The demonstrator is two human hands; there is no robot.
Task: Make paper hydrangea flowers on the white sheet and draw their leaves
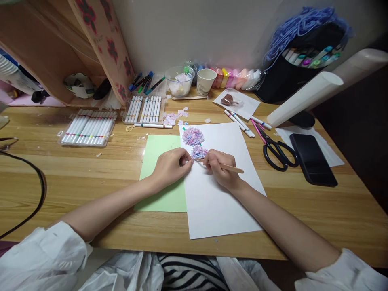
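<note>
A white sheet of paper (218,202) lies on the wooden desk (91,173), overlapping a green sheet (160,161). Two round clusters of pink and lilac paper bits are stuck on it, a larger one (193,136) above a smaller one (199,152). My right hand (220,166) is closed round a thin wooden stick (232,167), its tip beside the smaller cluster. My left hand (171,165) rests on the sheets' seam, fingertips pinched together close to the stick's tip; what they pinch is too small to make out.
Black-handled scissors (274,149) and a dark phone (312,159) lie right of the sheet. Two marker trays (89,127), loose markers (239,121), paper scraps (172,118), a plastic bowl (179,82), a paper cup (206,81) and clay packets (235,78) sit behind. A black cable (38,194) curves at left.
</note>
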